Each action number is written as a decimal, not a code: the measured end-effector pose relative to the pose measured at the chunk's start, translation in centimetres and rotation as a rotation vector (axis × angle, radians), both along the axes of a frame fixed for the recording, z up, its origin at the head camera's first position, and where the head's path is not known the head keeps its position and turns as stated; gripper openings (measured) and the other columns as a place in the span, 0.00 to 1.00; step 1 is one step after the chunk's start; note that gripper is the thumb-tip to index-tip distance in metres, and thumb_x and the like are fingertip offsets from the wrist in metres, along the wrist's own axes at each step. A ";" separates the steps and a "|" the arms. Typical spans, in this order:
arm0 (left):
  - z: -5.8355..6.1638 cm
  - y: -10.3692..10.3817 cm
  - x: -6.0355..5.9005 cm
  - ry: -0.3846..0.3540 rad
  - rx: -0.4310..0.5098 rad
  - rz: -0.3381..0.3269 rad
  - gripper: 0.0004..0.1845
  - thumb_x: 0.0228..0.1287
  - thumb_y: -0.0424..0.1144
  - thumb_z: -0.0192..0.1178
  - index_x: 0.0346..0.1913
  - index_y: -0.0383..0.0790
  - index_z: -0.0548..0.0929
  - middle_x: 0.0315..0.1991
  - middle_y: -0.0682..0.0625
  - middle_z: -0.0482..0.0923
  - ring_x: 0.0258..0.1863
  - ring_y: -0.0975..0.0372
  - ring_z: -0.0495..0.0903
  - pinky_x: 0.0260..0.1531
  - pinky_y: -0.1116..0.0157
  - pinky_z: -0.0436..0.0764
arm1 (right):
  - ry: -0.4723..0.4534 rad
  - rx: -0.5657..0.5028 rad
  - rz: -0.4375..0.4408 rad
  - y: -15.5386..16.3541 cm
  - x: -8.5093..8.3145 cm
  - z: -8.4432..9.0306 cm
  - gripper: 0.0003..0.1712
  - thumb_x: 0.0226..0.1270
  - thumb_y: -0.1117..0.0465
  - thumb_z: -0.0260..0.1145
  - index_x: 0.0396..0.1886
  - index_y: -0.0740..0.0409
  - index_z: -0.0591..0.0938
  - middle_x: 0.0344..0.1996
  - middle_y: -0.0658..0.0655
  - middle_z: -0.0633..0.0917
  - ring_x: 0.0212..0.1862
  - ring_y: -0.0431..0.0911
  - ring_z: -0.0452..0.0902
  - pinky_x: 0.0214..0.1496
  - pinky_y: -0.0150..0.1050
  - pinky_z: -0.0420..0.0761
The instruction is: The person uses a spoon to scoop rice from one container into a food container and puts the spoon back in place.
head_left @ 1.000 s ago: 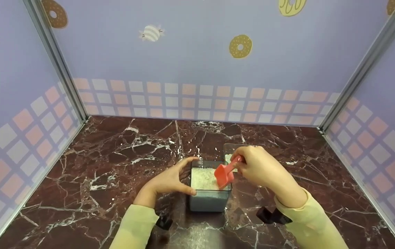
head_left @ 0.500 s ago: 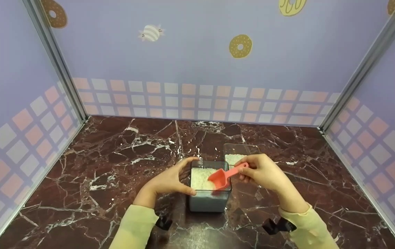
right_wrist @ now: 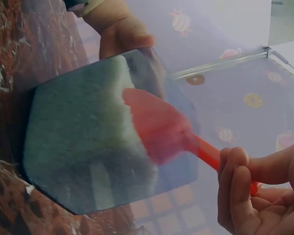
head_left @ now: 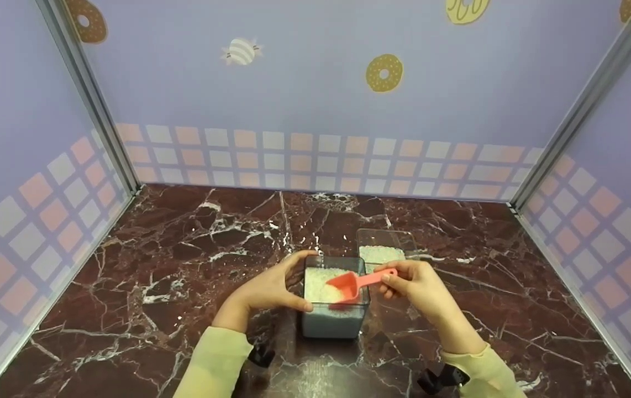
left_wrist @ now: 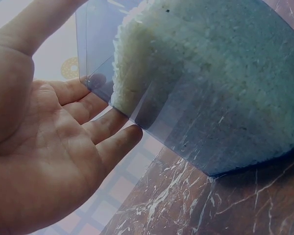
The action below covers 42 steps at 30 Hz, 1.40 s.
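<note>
**Scoop in the rice, box held fast**

While the left hand (head_left: 271, 290) clasped the clear box (head_left: 333, 320) near the front edge of the worktop (head_left: 183, 260), thumb on the near corner and fingers (left_wrist: 112, 142) lying straight along the far wall, the box sat flat and looked steady. That brace was the thing to get right: pressure from both sides, low enough that the box could not tip toward the scoop.

White rice (head_left: 318, 284) filled the box close to its rim. The right hand (head_left: 417, 284) pinched the pink scoop (head_left: 348, 284) by the end of its handle between thumb and curled fingers (right_wrist: 235, 186), the bowl over the rice and tilted down to the left. A good stroke, as I judged it, would drive the lip shallowly under the grains, then level the bowl before lifting, so nothing rolled off the sides.

Just behind, touching or nearly touching the box's far right corner, stood a second clear container (head_left: 386, 249) with a thin layer of rice. Carrying low and short over the shared edge would limit spills; stray grains already dotted the marble (head_left: 464, 260) toward the right.
</note>
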<state>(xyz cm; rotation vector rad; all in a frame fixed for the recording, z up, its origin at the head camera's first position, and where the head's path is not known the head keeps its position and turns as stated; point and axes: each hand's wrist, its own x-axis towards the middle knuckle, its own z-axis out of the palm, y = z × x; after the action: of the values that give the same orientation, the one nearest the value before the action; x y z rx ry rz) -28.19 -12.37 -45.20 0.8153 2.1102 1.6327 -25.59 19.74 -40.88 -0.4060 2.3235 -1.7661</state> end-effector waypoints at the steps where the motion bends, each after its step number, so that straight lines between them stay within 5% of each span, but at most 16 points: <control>1: 0.0 0.0 0.0 -0.002 0.000 0.001 0.57 0.48 0.38 0.79 0.80 0.48 0.56 0.80 0.39 0.57 0.81 0.49 0.58 0.82 0.51 0.57 | -0.002 -0.011 -0.003 -0.1 0.0 -0.2 0.17 0.74 0.70 0.60 0.55 0.81 0.79 0.25 0.49 0.85 0.27 0.35 0.80 0.33 0.26 0.84; 18: 0.1 -0.1 -0.1 0.014 -0.028 0.012 0.58 0.47 0.40 0.80 0.80 0.50 0.57 0.80 0.41 0.58 0.81 0.49 0.58 0.82 0.49 0.57 | -0.041 -0.090 0.004 -0.1 -0.4 -1.0 0.19 0.74 0.70 0.60 0.57 0.83 0.77 0.25 0.48 0.85 0.27 0.34 0.79 0.33 0.25 0.84; 25: 0.0 -0.1 -0.2 0.004 -0.003 -0.013 0.58 0.48 0.38 0.80 0.80 0.46 0.55 0.80 0.38 0.58 0.81 0.48 0.58 0.82 0.51 0.57 | -0.095 -0.203 0.023 0.6 -1.1 -1.6 0.18 0.74 0.72 0.58 0.57 0.84 0.76 0.27 0.48 0.85 0.29 0.34 0.80 0.35 0.25 0.85; 34: 0.1 -0.1 0.0 0.026 -0.066 0.031 0.57 0.48 0.41 0.80 0.80 0.52 0.57 0.81 0.42 0.58 0.81 0.49 0.58 0.81 0.47 0.58 | -0.198 -0.392 0.139 2.0 -2.6 -3.1 0.13 0.76 0.71 0.56 0.49 0.59 0.85 0.28 0.47 0.86 0.31 0.33 0.80 0.34 0.22 0.81; 42: 0.0 -0.1 -0.1 0.022 -0.029 0.012 0.57 0.47 0.40 0.81 0.80 0.50 0.57 0.80 0.39 0.58 0.80 0.49 0.60 0.81 0.49 0.58 | -0.299 -0.523 0.216 2.7 -3.5 -4.3 0.14 0.76 0.70 0.56 0.49 0.54 0.86 0.30 0.47 0.88 0.30 0.32 0.80 0.32 0.20 0.80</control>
<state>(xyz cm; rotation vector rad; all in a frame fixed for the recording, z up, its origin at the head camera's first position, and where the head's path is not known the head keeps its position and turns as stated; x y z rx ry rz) -28.27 -12.45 -45.18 0.8170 2.1525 1.6027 -29.10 22.47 -45.15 -0.4141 1.5439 -2.1332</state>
